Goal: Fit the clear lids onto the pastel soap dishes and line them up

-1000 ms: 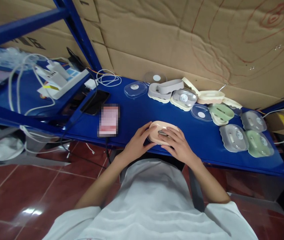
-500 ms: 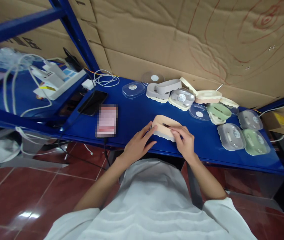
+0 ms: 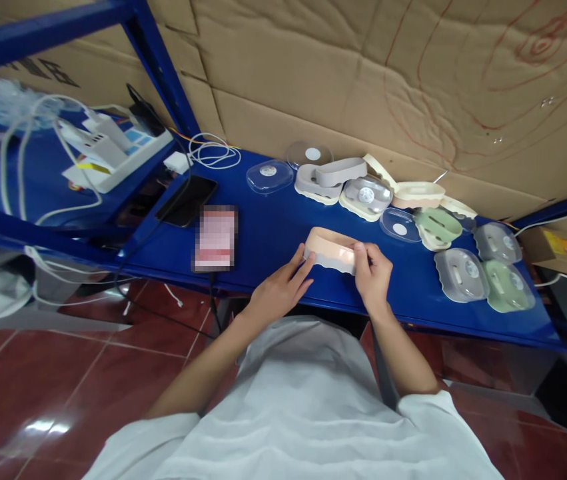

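A peach soap dish with a pale grey, wavy-edged base [image 3: 330, 255] is between my hands near the table's front edge, its side wall turned partly toward me. My left hand [image 3: 280, 287] grips its left end with thumb and fingers. At the right end, my right hand [image 3: 374, 275] pinches the rim with the thumb on top, and some of its fingers are hidden behind the dish. Beyond them lie a grey soap dish [image 3: 319, 187], a peach dish on its own [image 3: 418, 193] and a green dish [image 3: 438, 225].
Clear lids [image 3: 269, 177] lie at the back of the blue table [image 3: 273, 223]. Lidded grey [image 3: 463, 275] and green [image 3: 508, 285] dishes stand at the right. On the left are a phone with a blurred screen [image 3: 216, 239], a black phone [image 3: 188, 200], a power strip [image 3: 128, 173] and cables.
The peach soap dish has tilted so that its side shows more. My right hand has moved from its slotted top to its right end. My left hand stays at the left end.
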Demonstrator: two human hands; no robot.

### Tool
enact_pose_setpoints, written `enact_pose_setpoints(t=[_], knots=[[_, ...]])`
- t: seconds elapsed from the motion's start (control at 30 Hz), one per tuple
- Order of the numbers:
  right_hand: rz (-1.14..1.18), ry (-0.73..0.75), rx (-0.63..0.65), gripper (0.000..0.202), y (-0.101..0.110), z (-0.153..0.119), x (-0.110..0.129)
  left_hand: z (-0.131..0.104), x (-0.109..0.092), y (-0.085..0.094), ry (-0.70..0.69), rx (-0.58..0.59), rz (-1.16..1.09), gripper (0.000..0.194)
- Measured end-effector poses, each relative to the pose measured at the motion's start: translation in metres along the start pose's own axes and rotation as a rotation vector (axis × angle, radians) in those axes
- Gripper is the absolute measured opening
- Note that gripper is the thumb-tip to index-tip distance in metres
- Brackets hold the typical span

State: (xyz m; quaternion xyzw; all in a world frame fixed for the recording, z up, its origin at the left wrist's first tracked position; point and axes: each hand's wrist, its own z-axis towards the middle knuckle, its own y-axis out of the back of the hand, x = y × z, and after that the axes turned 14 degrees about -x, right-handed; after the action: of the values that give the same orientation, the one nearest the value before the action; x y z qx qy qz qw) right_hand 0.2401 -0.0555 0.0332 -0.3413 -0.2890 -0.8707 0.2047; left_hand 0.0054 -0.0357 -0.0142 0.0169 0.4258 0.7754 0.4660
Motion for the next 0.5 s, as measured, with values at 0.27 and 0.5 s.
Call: enact_pose_setpoints(t=[0.27, 0.5], knots=[[0.031, 0.309, 0.325, 0.033, -0.0007, -0.0017, -0.0014, -0.0063, 0.002, -0.0087, 0.038, -0.193, 0.022, 0.048], [0.085, 0.21, 0.238, 0.028, -0.0026, -0.0071, 0.0027, -0.0002, 0.0014, -0.0104, 0.03, -0.152, 0.048, 0.032]])
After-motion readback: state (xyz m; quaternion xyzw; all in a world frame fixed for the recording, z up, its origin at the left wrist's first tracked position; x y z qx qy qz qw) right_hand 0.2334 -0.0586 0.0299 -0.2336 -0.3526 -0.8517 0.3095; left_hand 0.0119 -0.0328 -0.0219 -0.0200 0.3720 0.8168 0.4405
